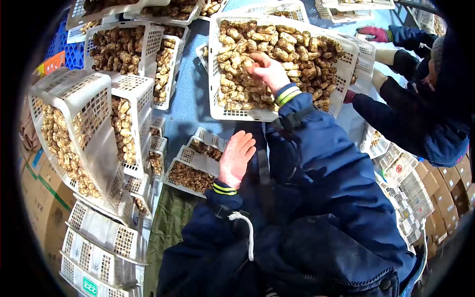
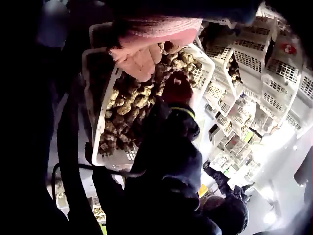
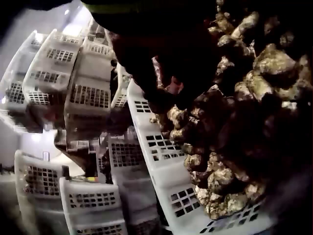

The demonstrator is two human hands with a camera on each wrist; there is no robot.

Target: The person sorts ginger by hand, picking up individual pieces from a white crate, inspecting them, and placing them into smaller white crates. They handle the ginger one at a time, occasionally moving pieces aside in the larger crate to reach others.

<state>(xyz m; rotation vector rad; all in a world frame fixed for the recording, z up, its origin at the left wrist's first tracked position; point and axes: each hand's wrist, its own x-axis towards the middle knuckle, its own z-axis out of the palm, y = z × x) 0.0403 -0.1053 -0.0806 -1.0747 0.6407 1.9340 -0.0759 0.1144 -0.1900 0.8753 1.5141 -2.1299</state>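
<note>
A large white perforated basket (image 1: 215,94) is heaped with lumpy brown-and-tan mushrooms (image 1: 287,44). My right hand (image 1: 271,74) reaches into the left part of the heap, thumb and fingers bent around a mushroom (image 1: 247,63). In the right wrist view this hand (image 3: 166,68) is dark over the heap, its grasp mostly hidden. Near the basket's front edge my left hand (image 1: 236,157) is held up with its fingers straight and nothing in it. The left wrist view shows pink knit glove material on the left hand (image 2: 139,58).
Stacked white baskets (image 1: 91,109), some tilted, hold more mushrooms on the left. Smaller filled trays (image 1: 195,171) stand low by my left forearm. At right another person (image 1: 420,94) works close to the basket. Cardboard boxes (image 1: 49,213) stand at far left.
</note>
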